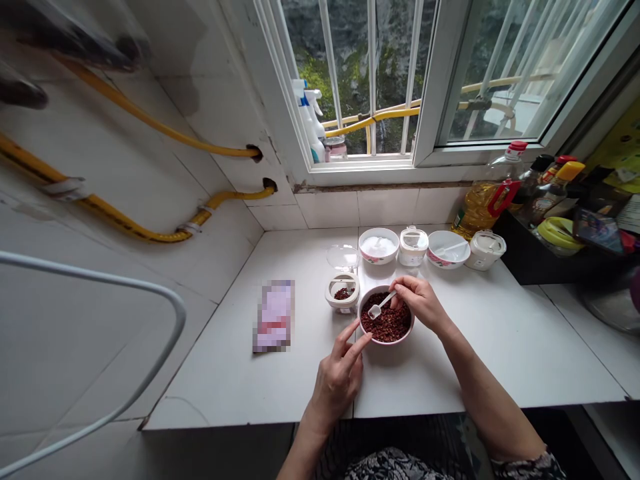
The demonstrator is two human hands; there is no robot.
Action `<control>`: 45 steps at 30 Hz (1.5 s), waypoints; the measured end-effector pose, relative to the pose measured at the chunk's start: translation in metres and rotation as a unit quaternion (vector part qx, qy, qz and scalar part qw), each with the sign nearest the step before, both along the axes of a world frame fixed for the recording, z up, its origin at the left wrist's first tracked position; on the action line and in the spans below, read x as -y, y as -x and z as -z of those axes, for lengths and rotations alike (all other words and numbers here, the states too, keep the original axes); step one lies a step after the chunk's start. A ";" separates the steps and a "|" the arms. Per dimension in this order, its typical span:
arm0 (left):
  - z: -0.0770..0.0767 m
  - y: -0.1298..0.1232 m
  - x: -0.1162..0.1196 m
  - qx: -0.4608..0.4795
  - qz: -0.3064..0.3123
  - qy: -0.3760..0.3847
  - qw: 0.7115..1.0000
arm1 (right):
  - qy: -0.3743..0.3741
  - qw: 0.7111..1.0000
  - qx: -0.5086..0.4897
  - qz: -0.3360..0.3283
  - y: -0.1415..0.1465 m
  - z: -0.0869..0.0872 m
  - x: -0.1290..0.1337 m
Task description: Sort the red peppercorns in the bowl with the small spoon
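Observation:
A round bowl [387, 339] with a pinkish rim holds many small dark red peppercorn-like pieces [393, 327]. Over them my right hand [418, 301] pinches the handle of a small white spoon [375, 311], its scoop low over the pieces. My left hand [341, 367] touches the bowl's left side with two extended fingers; its other fingers are curled. Just left of the bowl stands a small white container [343, 303] with some of the same red pieces inside. A clear lid [343, 256] is raised behind that container.
Behind the bowl are a bowl of white powder [379, 247], a lidded jar [413, 247], another bowl [449, 251] and a second jar [486, 251]. A blurred purple packet [274, 317] lies left. Bottles, including an oil bottle [481, 200], stand back right.

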State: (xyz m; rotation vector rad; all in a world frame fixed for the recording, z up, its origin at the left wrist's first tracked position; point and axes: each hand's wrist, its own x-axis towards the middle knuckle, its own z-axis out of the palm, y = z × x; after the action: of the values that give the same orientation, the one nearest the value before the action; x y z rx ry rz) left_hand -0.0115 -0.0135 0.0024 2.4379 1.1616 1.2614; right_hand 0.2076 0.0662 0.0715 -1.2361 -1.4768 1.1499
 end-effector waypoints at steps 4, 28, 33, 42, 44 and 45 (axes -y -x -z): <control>0.000 0.000 0.000 0.003 0.003 -0.002 1.000 | 0.022 0.999 -0.036 -0.003 0.001 -0.001 -0.001; 0.001 0.001 0.000 0.001 0.006 0.009 1.000 | -0.233 0.969 0.026 0.074 0.040 -0.008 0.005; 0.001 0.001 0.000 0.005 0.011 0.004 1.000 | -0.346 0.929 0.130 0.026 0.042 -0.006 0.005; 0.002 0.000 0.000 0.002 0.005 0.001 1.000 | -0.195 0.976 0.080 0.055 0.007 -0.013 0.008; 0.001 0.000 0.000 0.004 0.006 -0.002 1.000 | -0.173 0.980 0.096 0.034 0.005 -0.010 0.007; 0.001 0.000 0.001 0.004 0.007 -0.002 1.000 | -0.163 0.981 0.104 0.026 0.005 -0.009 0.006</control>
State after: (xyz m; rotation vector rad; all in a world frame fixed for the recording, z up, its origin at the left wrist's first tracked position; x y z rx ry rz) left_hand -0.0115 -0.0140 0.0018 2.4373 1.1399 1.2709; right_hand 0.2025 0.0599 0.0801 -1.1810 -1.6998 0.7221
